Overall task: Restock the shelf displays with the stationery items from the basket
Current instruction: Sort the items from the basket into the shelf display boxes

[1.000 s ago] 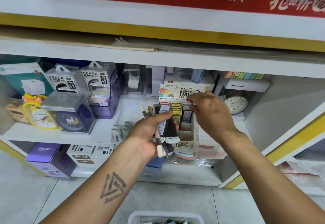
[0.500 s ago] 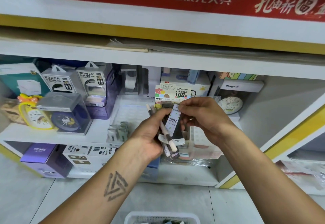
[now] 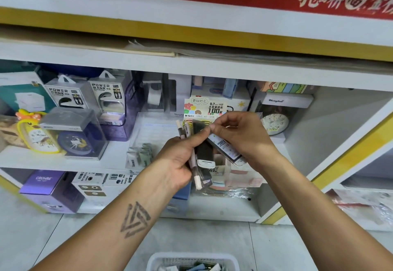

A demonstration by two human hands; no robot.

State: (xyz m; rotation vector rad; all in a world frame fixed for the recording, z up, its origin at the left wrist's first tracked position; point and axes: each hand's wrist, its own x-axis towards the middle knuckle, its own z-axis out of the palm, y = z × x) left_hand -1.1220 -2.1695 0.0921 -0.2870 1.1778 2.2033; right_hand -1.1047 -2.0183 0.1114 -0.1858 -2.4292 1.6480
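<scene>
Two hands meet in front of the middle shelf, just before the lead display box. The left hand is curled round a bundle of stationery: two pens stick up above the thumb, and at least two dark lead cases are stacked in the palm, their lower ends poking out below the fist; the exact number in the bundle cannot be told. The right hand pinches one more lead case, white-labelled and tilted, its top end between thumb and forefinger where the two hands touch and its lower end pointing down to the right. The other right fingers are bent loosely over it. On the shelf to the left stand two power bank boxes, two clocks side by side, one yellow and one blue in a clear case, and a small group of erasers lying near the left wrist. A third clock sits at the back right. One purple box rests on the shelf below. One white basket stands on the floor at the bottom edge, with more stationery inside.
</scene>
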